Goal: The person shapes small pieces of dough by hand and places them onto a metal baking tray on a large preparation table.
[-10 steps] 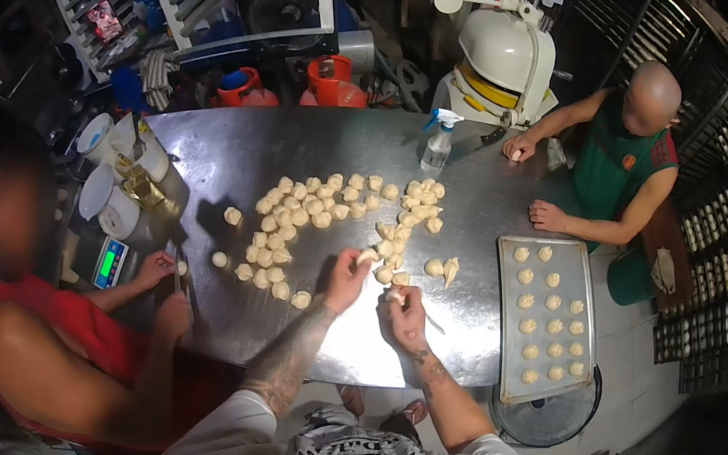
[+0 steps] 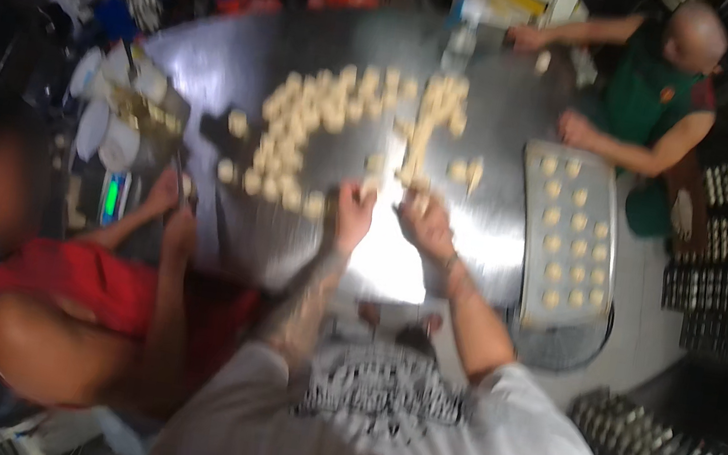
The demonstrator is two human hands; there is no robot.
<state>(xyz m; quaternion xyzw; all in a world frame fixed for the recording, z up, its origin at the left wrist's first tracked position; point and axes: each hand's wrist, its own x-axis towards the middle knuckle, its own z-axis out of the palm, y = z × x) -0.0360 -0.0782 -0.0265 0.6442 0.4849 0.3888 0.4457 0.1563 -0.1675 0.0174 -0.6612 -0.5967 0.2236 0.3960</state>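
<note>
My left hand [image 2: 354, 214] is near the table's front edge, its fingers curled together. Blur hides what they hold, if anything. Just beyond its fingertips a pale dough ball [image 2: 376, 165] rests on the metal. My right hand [image 2: 429, 223], a little way to the right, is closed around a small dough piece [image 2: 419, 202], partly hidden by the fingers. Ahead of both hands, many dough balls [image 2: 304, 113] form a curved cluster, and a second group [image 2: 444, 102] runs back from my right hand. Two loose dough pieces [image 2: 465, 173] lie farther right.
A tray [image 2: 531, 254] with rows of shaped dough is at the table's right edge. A co-worker in green [image 2: 640, 109] stands at the far right, another in red [image 2: 78, 287] at the left by a scale [image 2: 113, 197]. A spray bottle [image 2: 459, 47] stands at the back.
The whole view has shifted and blurred, so the table sits higher. My left hand has drawn back toward me, leaving the dough ball on the table. My right hand stays about its place.
</note>
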